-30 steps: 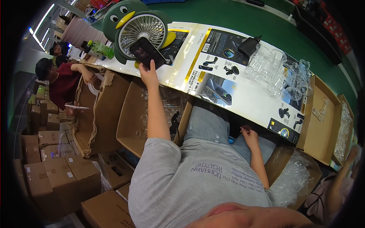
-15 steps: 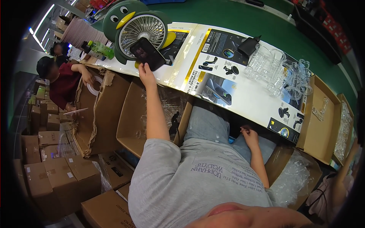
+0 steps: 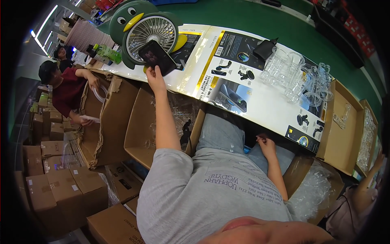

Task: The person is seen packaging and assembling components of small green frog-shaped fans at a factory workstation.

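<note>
A dark smartphone [image 3: 159, 57] leans at a slant against the grille of a green penguin-shaped fan [image 3: 151, 34]. At its lower edge is my left hand [image 3: 156, 78], its fingers bent close together on the phone. My right hand [image 3: 266, 146] rests low over my right thigh, just under the table's near edge. Its fingers are curled with the tips together; whatever may be between them is too small to make out.
Clear plastic parts [image 3: 302, 77] and a black pouch-like item [image 3: 265, 49] lie on the printed sheet [image 3: 191, 77] covering the table. Open cartons [image 3: 343, 126] stand right. Left, a person [image 3: 69, 87] handles things at a torn carton [image 3: 115, 118]. A plastic-filled box [image 3: 313, 191] sits lower right.
My left fingers have shifted slightly up against the phone's lower edge. My right hand stays put. The person on the left has raised and turned the flat pale item in one hand.
</note>
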The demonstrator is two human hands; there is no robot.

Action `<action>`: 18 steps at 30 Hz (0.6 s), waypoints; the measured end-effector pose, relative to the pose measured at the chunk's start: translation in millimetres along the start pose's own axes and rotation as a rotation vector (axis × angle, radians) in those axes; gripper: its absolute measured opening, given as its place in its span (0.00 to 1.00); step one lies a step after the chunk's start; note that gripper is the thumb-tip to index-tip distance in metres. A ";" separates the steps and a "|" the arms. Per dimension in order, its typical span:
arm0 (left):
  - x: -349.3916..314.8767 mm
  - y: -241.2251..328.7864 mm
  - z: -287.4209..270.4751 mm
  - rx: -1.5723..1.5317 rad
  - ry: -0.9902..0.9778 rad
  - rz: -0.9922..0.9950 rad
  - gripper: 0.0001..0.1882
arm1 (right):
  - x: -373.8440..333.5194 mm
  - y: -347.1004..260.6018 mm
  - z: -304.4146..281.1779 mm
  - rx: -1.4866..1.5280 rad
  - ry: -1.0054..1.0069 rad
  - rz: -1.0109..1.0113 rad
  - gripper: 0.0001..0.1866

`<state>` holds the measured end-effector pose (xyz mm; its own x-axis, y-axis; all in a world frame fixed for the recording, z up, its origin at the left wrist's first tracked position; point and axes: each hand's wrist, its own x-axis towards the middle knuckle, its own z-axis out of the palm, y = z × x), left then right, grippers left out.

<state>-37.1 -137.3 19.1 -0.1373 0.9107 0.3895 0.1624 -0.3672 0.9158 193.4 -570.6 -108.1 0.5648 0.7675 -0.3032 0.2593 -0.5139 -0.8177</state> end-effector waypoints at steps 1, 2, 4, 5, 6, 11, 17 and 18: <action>-1.0 1.6 2.5 -0.002 -0.002 -0.001 0.18 | 0.6 4.3 0.6 0.024 0.005 -0.011 0.10; -2.0 4.8 3.0 0.036 -0.008 -0.001 0.17 | 0.4 3.2 0.2 0.024 0.005 -0.010 0.10; -2.3 2.5 3.8 0.074 -0.015 -0.002 0.17 | -0.2 1.4 -1.1 -0.032 0.001 0.005 0.10; -0.2 -0.8 2.3 0.060 0.019 0.034 0.17 | 0.3 2.5 -0.3 -0.031 0.000 0.002 0.10; 1.8 -4.2 0.8 0.045 0.052 0.069 0.17 | 0.8 3.6 0.7 -0.011 -0.004 -0.005 0.10; 3.2 -12.5 -0.2 0.051 0.045 0.047 0.17 | -0.3 -1.7 -0.9 -0.026 -0.011 0.024 0.10; 7.2 -10.1 -1.7 -0.022 0.063 -0.002 0.18 | 0.1 -0.3 -0.7 -0.014 -0.011 0.017 0.10; 8.3 -8.3 -2.2 -0.066 0.071 -0.026 0.18 | 0.6 2.3 0.4 0.002 -0.007 0.003 0.10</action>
<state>-41.7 -127.1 15.0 -0.2096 0.9053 0.3695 0.0940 -0.3575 0.9292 194.0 -571.2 -110.3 0.5605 0.7683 -0.3091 0.2559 -0.5156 -0.8177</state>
